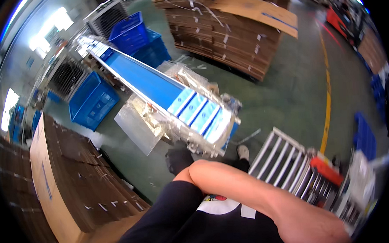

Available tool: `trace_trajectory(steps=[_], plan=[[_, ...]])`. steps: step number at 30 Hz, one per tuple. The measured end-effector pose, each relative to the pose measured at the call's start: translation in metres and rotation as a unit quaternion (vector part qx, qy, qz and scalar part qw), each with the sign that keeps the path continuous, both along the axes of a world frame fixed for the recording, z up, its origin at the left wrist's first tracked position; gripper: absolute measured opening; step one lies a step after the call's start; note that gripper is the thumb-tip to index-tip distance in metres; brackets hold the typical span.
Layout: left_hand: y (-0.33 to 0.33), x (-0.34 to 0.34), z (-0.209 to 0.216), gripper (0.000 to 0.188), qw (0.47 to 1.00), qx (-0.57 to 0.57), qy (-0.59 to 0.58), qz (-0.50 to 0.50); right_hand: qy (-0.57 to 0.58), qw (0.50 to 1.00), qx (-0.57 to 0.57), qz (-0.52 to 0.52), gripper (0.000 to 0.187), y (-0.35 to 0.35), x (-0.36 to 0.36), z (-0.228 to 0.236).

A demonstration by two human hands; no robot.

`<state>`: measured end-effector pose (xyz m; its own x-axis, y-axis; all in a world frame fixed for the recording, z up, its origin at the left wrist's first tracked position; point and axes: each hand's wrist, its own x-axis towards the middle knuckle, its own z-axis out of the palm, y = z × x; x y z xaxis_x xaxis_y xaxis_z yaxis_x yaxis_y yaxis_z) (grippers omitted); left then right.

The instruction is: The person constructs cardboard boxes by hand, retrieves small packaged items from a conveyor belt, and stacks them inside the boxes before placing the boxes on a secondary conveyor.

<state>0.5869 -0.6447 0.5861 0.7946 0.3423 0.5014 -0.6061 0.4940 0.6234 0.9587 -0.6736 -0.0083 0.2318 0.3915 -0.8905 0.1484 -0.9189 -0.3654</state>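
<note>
My left arm (236, 180) is bent across my body, its forearm running to the lower right, where the picture cuts off the hand. My right hand does not show either. Ahead of me, a narrow conveyor with a blue belt (145, 78) slopes away to the upper left. Several blue-and-white boxes (198, 112) lie side by side on its near end, apart from my arm. Beside my forearm on the right stands a roller conveyor (278, 161) with metal rollers. What my hands hold, if anything, is hidden.
Stacks of flattened cardboard (79, 170) stand at the left, with another cardboard stack (225, 37) beyond the conveyor. Blue crates (91, 102) flank the belt. A yellow floor line (327, 89) runs along the right. A red forklift-like vehicle (344, 19) is at the far right.
</note>
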Motion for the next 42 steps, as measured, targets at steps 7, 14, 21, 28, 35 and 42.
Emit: trace_trajectory(steps=[7, 14, 21, 28, 35, 42], plan=[[0.128, -0.072, 0.003, 0.043, 0.936, -0.008, -0.117, 0.333, 0.044, 0.969, 0.187, 0.157, 0.020, 0.389, -0.119, 0.055], [0.230, -0.062, -0.013, 0.039, 0.955, 0.030, 0.070, 0.287, 0.066, 0.922, 0.198, 0.326, 0.012, 0.532, -0.262, 0.122], [0.331, -0.144, -0.109, 0.037, 0.665, 0.206, 0.421, 0.581, -0.063, 0.621, 0.149, 0.767, 0.040, 0.573, -0.290, 0.047], [0.429, -0.206, -0.276, 0.040, 0.524, -0.205, 0.512, 0.649, 0.010, 0.571, 0.636, 0.519, 0.031, 0.790, -0.476, 0.181], [0.470, -0.231, -0.336, 0.042, 0.510, -0.352, 0.465, 0.633, -0.072, 0.474, 0.690, 0.542, 0.034, 0.949, -0.629, 0.305], [0.440, -0.278, -0.398, 0.038, 0.383, -0.373, 0.542, 0.648, -0.077, 0.360, 0.717, 0.592, 0.027, 0.950, -0.732, 0.250]])
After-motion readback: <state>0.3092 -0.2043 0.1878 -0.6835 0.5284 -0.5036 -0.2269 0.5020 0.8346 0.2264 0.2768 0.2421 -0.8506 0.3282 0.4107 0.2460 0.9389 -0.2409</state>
